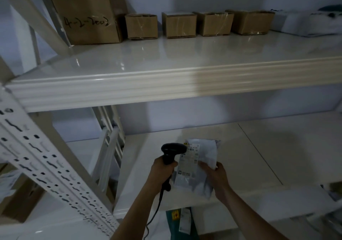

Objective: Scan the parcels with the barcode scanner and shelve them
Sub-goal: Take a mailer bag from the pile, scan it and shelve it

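Head view looks down at two bare hands in front of a white metal shelf rack. Left hand [162, 171] is closed around the handle of a black barcode scanner [171, 152], whose head points right, toward the label [190, 161] on a grey plastic mailer parcel [199, 165]. Right hand [215, 175] grips the parcel's right edge, fingers over its front, holding it tilted just beside the scanner, above the lower shelf [249, 156]. A cable [155, 210] hangs from the scanner below the left hand. Well above both hands, the upper shelf [166, 62] carries a row of cardboard boxes [178, 24], the largest one [88, 18] at the far left with handwriting on it.
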The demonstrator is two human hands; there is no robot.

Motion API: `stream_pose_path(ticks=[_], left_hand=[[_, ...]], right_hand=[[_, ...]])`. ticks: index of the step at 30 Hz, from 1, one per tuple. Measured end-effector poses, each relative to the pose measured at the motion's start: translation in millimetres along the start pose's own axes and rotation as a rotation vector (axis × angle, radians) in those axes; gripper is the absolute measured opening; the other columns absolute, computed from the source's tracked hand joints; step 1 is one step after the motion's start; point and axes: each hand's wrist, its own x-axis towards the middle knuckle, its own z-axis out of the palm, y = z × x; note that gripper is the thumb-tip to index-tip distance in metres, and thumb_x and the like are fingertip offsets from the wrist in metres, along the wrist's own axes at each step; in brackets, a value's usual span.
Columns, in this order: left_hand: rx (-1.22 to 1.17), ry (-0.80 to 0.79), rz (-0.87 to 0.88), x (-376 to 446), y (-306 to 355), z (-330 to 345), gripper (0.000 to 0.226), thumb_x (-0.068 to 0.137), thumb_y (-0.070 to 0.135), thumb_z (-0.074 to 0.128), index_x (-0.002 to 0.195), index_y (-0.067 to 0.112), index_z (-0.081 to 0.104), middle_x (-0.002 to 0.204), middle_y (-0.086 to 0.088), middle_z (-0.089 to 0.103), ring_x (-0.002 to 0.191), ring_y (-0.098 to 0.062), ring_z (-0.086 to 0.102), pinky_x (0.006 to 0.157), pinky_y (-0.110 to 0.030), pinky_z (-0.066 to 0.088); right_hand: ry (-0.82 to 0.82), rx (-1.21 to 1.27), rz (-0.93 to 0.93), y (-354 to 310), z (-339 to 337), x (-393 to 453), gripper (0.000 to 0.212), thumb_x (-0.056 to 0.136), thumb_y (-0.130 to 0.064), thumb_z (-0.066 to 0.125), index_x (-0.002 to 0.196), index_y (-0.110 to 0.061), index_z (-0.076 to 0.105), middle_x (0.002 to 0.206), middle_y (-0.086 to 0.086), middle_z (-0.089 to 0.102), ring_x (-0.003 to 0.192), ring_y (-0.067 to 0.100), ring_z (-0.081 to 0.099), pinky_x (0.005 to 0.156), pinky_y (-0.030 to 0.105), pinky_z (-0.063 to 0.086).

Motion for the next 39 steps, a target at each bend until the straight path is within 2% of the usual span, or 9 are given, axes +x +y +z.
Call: stream_pose_path(ticks=[5,11,13,16,20,25,28,35,39], left_hand=[[0.073,0.016,0.055,-20.1,5.5,0.7,0.012,0.081,0.015,0.059,0.087,0.004,0.063,0.065,-0.009,0.062,0.056,-0.019,0.055,0.061,-0.030,0.046],[0.091,0.030,0.058,-27.4,15.8,-4.1,0.003,0.082,0.012,0.057,0.081,0.012,0.060,0.067,-0.006,0.062,0.059,-0.018,0.057,0.064,-0.030,0.049],[0.100,0.032,0.059,-28.0,17.8,-4.7,0.005,0.081,0.013,0.057,0.082,0.010,0.061,0.069,-0.007,0.062,0.061,-0.018,0.057,0.064,-0.030,0.048],[0.113,0.022,0.067,-27.9,19.2,-3.9,0.009,0.081,0.014,0.057,0.085,0.007,0.062,0.070,-0.009,0.061,0.062,-0.019,0.056,0.065,-0.031,0.048],[0.126,0.010,0.077,-27.3,18.9,-1.0,0.006,0.080,0.014,0.056,0.080,0.009,0.059,0.067,-0.007,0.060,0.059,-0.018,0.055,0.064,-0.031,0.048],[0.111,0.029,0.077,-24.5,20.5,0.2,0.005,0.080,0.013,0.057,0.081,0.010,0.060,0.065,-0.007,0.062,0.056,-0.018,0.056,0.062,-0.030,0.048],[0.087,0.024,0.071,-24.6,21.9,0.0,0.007,0.081,0.011,0.056,0.083,0.007,0.061,0.063,-0.006,0.061,0.053,-0.016,0.055,0.060,-0.027,0.047],[0.135,0.016,0.058,-17.4,18.6,2.6,0.005,0.080,0.012,0.057,0.080,0.008,0.059,0.062,-0.006,0.058,0.055,-0.018,0.054,0.060,-0.028,0.047],[0.154,0.023,0.069,-12.6,17.6,3.4,0.002,0.081,0.012,0.057,0.080,0.011,0.059,0.065,-0.007,0.060,0.056,-0.019,0.055,0.062,-0.029,0.049]], right_hand=[[0.034,-0.033,-0.079,8.8,1.0,-9.3,0.038,0.075,-0.027,0.085,0.093,0.002,0.069,0.085,0.016,0.074,0.078,0.029,0.073,0.062,0.037,0.059],[0.021,0.041,-0.133,4.3,0.4,-14.6,0.023,0.079,-0.017,0.082,0.072,-0.002,0.066,0.056,0.001,0.067,0.053,0.008,0.065,0.047,0.019,0.047],[0.020,0.041,-0.142,5.2,-0.2,-12.4,0.026,0.077,-0.019,0.084,0.078,0.001,0.067,0.061,0.004,0.069,0.055,0.010,0.067,0.048,0.019,0.048],[0.044,0.025,-0.118,9.8,-1.3,-7.4,0.044,0.071,-0.029,0.088,0.091,0.004,0.065,0.077,0.012,0.072,0.066,0.018,0.072,0.051,0.021,0.051],[0.077,-0.021,-0.097,7.2,-3.0,-3.9,0.064,0.062,-0.043,0.090,0.093,0.006,0.062,0.079,0.015,0.071,0.068,0.027,0.071,0.051,0.025,0.052],[0.057,-0.042,-0.057,6.2,-2.3,0.5,0.066,0.059,-0.046,0.090,0.102,-0.003,0.066,0.090,0.012,0.075,0.077,0.024,0.075,0.064,0.038,0.062],[0.050,-0.035,-0.054,5.5,-3.2,2.8,0.052,0.067,-0.034,0.089,0.100,-0.001,0.068,0.089,0.012,0.076,0.076,0.024,0.075,0.064,0.036,0.061],[0.095,-0.025,-0.031,5.0,-4.0,6.2,0.077,0.052,-0.051,0.089,0.101,0.003,0.063,0.087,0.014,0.072,0.078,0.029,0.073,0.055,0.026,0.054],[0.081,-0.030,-0.003,8.3,-4.6,13.2,0.085,0.048,-0.058,0.089,0.108,-0.004,0.062,0.095,0.010,0.073,0.082,0.025,0.074,0.061,0.031,0.059]])
